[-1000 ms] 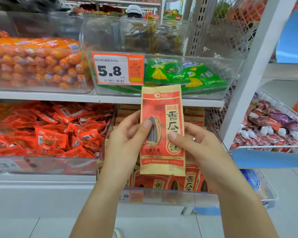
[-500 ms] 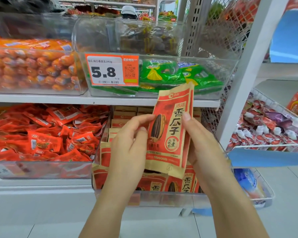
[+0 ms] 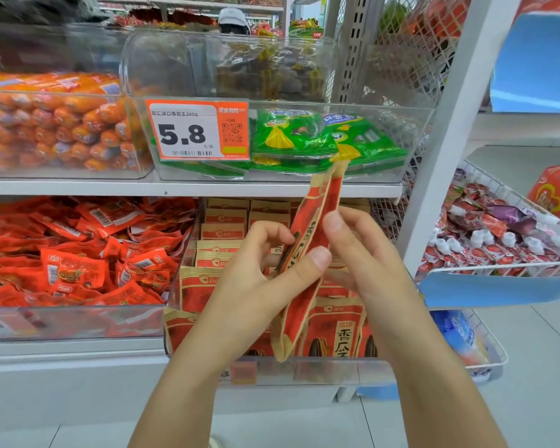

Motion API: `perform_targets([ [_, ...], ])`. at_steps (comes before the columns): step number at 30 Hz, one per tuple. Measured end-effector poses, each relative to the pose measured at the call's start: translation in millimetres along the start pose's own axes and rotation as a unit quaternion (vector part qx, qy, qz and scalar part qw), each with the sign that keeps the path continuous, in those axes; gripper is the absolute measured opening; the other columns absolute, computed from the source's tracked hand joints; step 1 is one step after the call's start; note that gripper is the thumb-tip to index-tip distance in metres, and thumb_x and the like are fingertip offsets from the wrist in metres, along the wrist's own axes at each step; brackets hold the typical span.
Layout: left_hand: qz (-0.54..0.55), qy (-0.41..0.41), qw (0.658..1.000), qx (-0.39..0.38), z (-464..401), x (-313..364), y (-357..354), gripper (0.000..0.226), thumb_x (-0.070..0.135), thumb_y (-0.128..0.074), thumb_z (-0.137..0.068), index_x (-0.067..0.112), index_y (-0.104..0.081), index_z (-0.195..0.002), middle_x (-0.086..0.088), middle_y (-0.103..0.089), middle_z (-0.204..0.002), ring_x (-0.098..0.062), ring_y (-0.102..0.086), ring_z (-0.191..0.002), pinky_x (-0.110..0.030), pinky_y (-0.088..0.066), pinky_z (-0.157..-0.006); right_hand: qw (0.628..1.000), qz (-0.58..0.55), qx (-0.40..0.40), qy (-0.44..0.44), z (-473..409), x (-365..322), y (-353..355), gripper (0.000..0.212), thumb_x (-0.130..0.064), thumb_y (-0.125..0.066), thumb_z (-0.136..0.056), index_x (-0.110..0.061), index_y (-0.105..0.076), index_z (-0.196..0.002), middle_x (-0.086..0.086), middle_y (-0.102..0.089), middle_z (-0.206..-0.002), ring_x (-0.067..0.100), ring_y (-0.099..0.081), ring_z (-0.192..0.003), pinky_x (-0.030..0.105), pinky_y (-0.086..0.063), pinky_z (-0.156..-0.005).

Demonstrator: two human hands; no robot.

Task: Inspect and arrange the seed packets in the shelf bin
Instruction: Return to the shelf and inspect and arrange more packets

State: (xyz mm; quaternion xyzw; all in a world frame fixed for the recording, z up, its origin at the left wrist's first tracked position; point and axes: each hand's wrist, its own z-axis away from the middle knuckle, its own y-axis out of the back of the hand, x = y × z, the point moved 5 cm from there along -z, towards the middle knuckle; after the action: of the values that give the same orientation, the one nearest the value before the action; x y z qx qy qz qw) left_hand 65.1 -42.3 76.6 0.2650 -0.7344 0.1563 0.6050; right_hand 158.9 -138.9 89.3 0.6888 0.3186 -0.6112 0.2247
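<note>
A single wide-angle view from a head-worn camera, looking forward and slightly down at white store shelving close in front. Two bare forearms enter from six o'clock toward centre. A clear plastic shelf bin (image 3: 188, 286) sits near centre, an orange price tag (image 3: 197, 129) toward eleven o'clock, pale floor along the bottom.

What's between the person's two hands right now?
In the head view, a red-and-tan seed packet, turned nearly edge-on, is pinched between the left hand and the right hand, above the bin.
</note>
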Motion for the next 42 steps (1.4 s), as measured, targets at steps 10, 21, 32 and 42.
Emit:
perform_targets([
  [10,0.071,0.039,0.996,-0.040,1,-4,-9,0.041,0.061,-0.065,-0.070,0.027,-0.060,-0.092,0.010,-0.067,-0.081,-0.008,-0.067,-0.076,-0.018,-0.053,-0.065,0.997,-0.048,0.059,0.002,-5,3,7,0.036,-0.048,-0.065,-0.073,-0.021,-0.064,-0.097,0.003,-0.075,-0.102,0.018,-0.070,-0.101,0.033,-0.053,-0.092],
  [21,0.062,0.051,0.991,-0.105,3,-4,-9,0.051,0.055,-0.066,-0.067,0.020,-0.054,-0.102,0.011,-0.070,-0.093,-0.007,-0.069,-0.085,-0.017,-0.052,-0.072,0.992,-0.081,0.095,0.008,-7,3,12,0.034,-0.043,-0.064,-0.075,-0.017,-0.064,-0.098,0.005,-0.073,-0.094,0.016,-0.070,-0.087,0.031,-0.056,-0.079],
  [32,0.047,0.063,0.989,-0.122,6,-2,-3,0.057,0.046,-0.076,-0.062,0.006,-0.054,-0.098,0.001,-0.071,-0.082,-0.019,-0.067,-0.075,-0.017,-0.052,-0.068,0.992,-0.080,0.102,0.003,-6,-1,19,0.063,-0.054,-0.065,-0.077,-0.012,-0.058,-0.124,0.003,-0.072,-0.107,0.012,-0.069,-0.099,0.035,-0.054,-0.091],
  [42,0.052,0.039,0.995,-0.073,4,5,7,0.053,0.050,-0.070,-0.067,0.011,-0.063,-0.103,0.010,-0.072,-0.108,0.000,-0.066,-0.101,-0.010,-0.049,-0.080,0.997,-0.070,0.032,0.016,-4,1,9,0.069,-0.044,-0.071,-0.073,-0.037,-0.048,-0.138,0.002,-0.072,-0.111,0.016,-0.070,-0.102,0.032,-0.059,-0.084],
])
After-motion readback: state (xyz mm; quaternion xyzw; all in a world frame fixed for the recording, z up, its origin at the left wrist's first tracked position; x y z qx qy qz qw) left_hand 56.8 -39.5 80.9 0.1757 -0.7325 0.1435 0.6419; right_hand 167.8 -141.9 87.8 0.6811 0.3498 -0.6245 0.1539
